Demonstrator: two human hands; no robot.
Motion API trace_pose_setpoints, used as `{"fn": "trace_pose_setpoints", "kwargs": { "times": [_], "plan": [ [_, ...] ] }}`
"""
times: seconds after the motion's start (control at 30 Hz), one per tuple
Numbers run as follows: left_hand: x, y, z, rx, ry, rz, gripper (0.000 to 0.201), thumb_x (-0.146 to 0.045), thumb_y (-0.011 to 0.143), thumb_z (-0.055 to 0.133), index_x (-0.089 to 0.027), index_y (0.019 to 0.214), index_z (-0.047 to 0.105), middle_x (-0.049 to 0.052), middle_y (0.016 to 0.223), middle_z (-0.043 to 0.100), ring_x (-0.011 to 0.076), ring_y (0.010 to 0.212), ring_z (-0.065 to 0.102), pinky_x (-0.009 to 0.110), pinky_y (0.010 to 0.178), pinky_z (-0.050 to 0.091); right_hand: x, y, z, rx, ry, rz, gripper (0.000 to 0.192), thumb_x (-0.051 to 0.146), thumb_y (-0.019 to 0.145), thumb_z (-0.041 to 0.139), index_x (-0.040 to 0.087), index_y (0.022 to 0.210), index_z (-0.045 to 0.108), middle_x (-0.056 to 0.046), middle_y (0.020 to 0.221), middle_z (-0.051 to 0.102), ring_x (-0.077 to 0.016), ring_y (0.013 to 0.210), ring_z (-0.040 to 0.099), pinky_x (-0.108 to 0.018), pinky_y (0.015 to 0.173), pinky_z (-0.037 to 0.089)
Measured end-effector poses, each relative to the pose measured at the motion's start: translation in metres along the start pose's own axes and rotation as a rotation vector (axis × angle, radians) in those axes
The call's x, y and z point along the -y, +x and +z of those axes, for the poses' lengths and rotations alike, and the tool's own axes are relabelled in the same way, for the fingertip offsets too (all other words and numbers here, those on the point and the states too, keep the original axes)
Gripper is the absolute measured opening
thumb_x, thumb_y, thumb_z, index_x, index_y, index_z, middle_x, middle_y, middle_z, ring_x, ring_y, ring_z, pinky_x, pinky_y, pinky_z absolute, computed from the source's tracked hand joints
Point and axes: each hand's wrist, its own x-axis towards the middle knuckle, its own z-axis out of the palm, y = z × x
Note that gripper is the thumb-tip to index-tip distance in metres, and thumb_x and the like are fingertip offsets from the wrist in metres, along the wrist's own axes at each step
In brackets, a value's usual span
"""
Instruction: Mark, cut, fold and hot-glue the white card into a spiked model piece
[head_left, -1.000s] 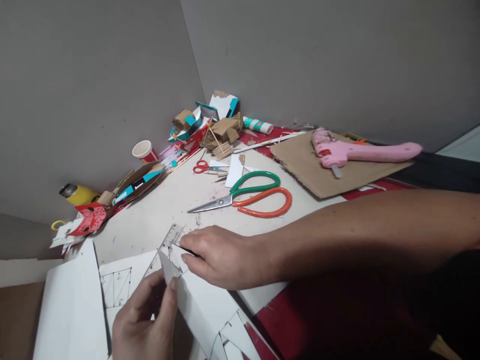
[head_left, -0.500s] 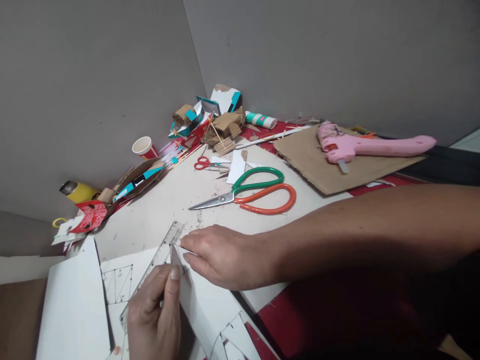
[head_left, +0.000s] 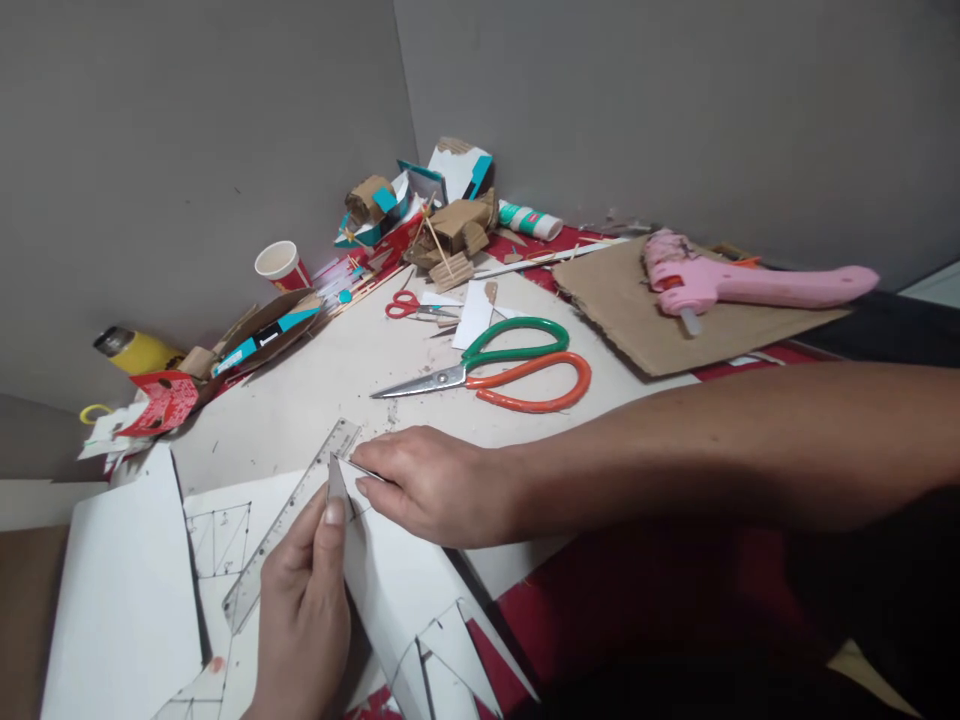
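Observation:
My left hand (head_left: 304, 595) is closed, its thumb and fingers pinching a narrow upright flap of a white card sheet (head_left: 397, 575). Close beside it, my right hand (head_left: 435, 485) reaches across from the right, closed on another edge of the same card near its top. Pencil or pen lines and cut-out triangular openings show at the card's lower end. A clear plastic ruler (head_left: 289, 525) lies slanted just left of the hands, over a white sheet with a drawn truss-like pattern (head_left: 219, 540). Large scissors (head_left: 480, 375) with green and orange handles lie beyond my right hand.
A pink glue gun (head_left: 750, 285) rests on brown cardboard (head_left: 600, 300) at the right. Small red scissors (head_left: 405, 305), a paper cup (head_left: 279, 265), a yellow bottle (head_left: 142, 352) and cardboard scraps (head_left: 457, 225) line the back. A white board (head_left: 124, 590) lies at left.
The view has shifted slightly, so the table items appear a little higher. Both hands keep their grip on the card, and the flap at my left thumb shows more of its face.

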Motion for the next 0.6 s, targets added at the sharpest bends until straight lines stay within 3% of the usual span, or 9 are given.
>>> {"fn": "trace_pose_setpoints", "kwargs": {
  "times": [0.23,0.47,0.6],
  "plan": [
    [0.000,0.004,-0.001,0.090,-0.085,-0.090,0.048,-0.064,0.080,0.060,-0.028,0.108,0.074,0.003,0.116,0.073,0.0312,0.122,0.057,0.044,0.102,0.047,-0.002,0.003,0.003,0.005,0.006,0.051,0.015,0.016,0.094,0.047,0.013,0.087,0.059,-0.009,0.085,0.065,-0.0180,0.076,0.055,-0.028,0.070,0.038],
    [0.006,0.002,-0.001,0.048,-0.014,-0.223,0.053,-0.072,0.079,0.053,-0.041,0.119,0.067,-0.007,0.141,0.055,0.0279,0.143,0.029,0.046,0.121,0.006,-0.006,0.003,0.006,-0.045,0.156,0.065,0.013,0.013,0.092,0.047,0.013,0.088,0.059,-0.007,0.084,0.064,-0.0166,0.076,0.054,-0.027,0.070,0.039],
    [0.015,0.001,0.001,0.065,-0.175,-0.209,0.040,-0.062,0.084,0.055,-0.040,0.116,0.068,-0.006,0.145,0.050,0.0266,0.144,0.027,0.047,0.120,0.008,-0.007,0.003,0.008,-0.086,0.258,0.032,0.015,0.015,0.092,0.046,0.015,0.079,0.054,-0.002,0.073,0.057,-0.0135,0.067,0.049,-0.025,0.065,0.039]
  ]
}}
